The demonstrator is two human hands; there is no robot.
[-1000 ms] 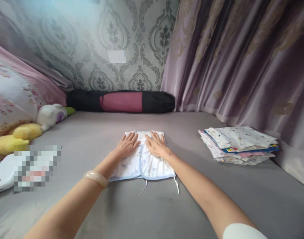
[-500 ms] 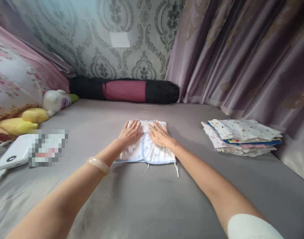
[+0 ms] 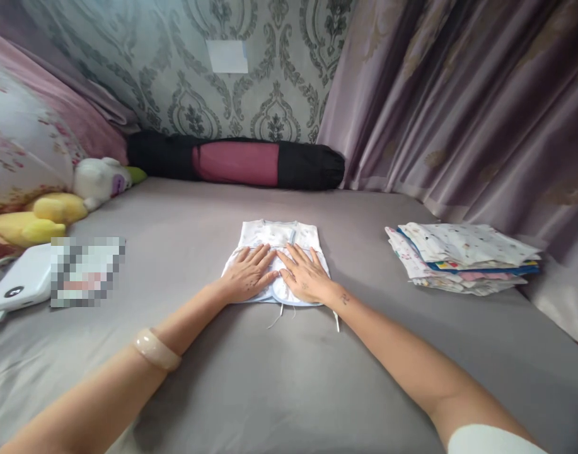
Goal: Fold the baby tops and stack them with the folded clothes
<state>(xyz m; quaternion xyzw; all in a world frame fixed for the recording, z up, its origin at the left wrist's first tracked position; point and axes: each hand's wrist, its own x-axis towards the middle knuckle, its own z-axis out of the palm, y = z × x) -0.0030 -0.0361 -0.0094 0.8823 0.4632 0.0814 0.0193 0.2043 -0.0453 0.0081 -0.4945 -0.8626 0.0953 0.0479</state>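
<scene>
A small white baby garment (image 3: 279, 234) with blue edging and a faint print lies folded flat on the grey bed sheet (image 3: 289, 372). White tie strings hang from its near edge. My left hand (image 3: 249, 273) rests palm down on its left half, fingers spread. On the right half lies my right hand (image 3: 304, 275), flat too, with its fingers apart. The two thumbs come close together near the middle seam. Both palms cover much of the garment's lower part; its upper part shows beyond my fingertips.
To the right sits a stack of folded printed clothes (image 3: 463, 252). At left are a white power bank (image 3: 21, 280), a blurred-out flat object (image 3: 87, 272) and plush toys (image 3: 57, 214). A black and maroon rolled bag (image 3: 236, 162) lies along the wall beside curtains (image 3: 411, 101).
Both hands have slid toward me over the garment, from its upper part to its lower part. The view has tilted slightly downward.
</scene>
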